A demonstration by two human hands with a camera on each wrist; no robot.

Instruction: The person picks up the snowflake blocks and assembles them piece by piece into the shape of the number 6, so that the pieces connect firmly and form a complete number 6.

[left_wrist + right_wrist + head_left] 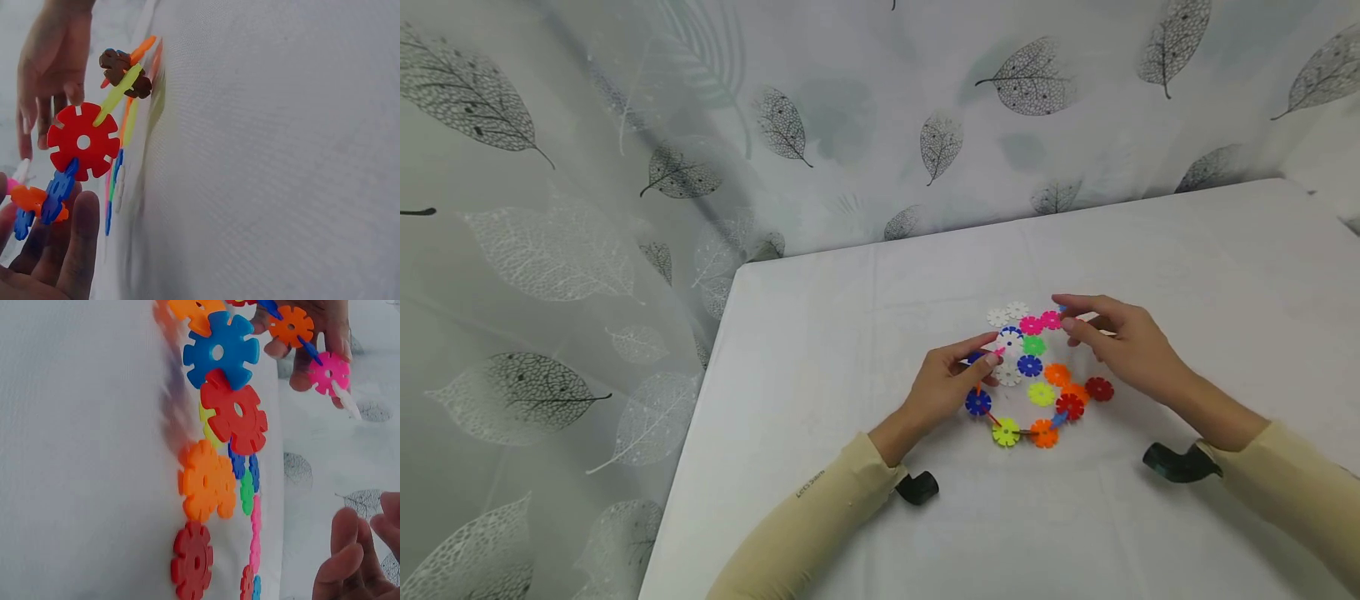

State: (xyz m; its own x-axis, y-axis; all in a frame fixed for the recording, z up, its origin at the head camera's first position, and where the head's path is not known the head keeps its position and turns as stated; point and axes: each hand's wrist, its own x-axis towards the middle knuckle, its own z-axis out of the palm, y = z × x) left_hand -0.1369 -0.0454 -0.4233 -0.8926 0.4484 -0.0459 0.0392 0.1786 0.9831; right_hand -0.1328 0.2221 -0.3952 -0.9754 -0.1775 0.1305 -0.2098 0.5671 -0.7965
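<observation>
My left hand (951, 375) holds one end of a chain of interlocking plastic snowflake discs (84, 142), its fingers around the pink, blue and orange pieces. A white disc (1011, 342) stands at that end, beyond a pink disc (329, 374). From there the chain curves toward me and to the right through red, yellow-green, brown, orange and blue discs, ending in a red disc (234, 412). Bent and apart from the chain, the fingers of my right hand (1108, 337) hover by the loose pink discs (1041, 322), with nothing between them in the right wrist view.
Loose discs lie on the white-covered table (820, 358): white ones (1007, 313), a green one (1033, 345), orange ones (206, 481) and a dark red one (1100, 388), among others. A leaf-patterned curtain (850, 125) hangs behind the table and along its left side.
</observation>
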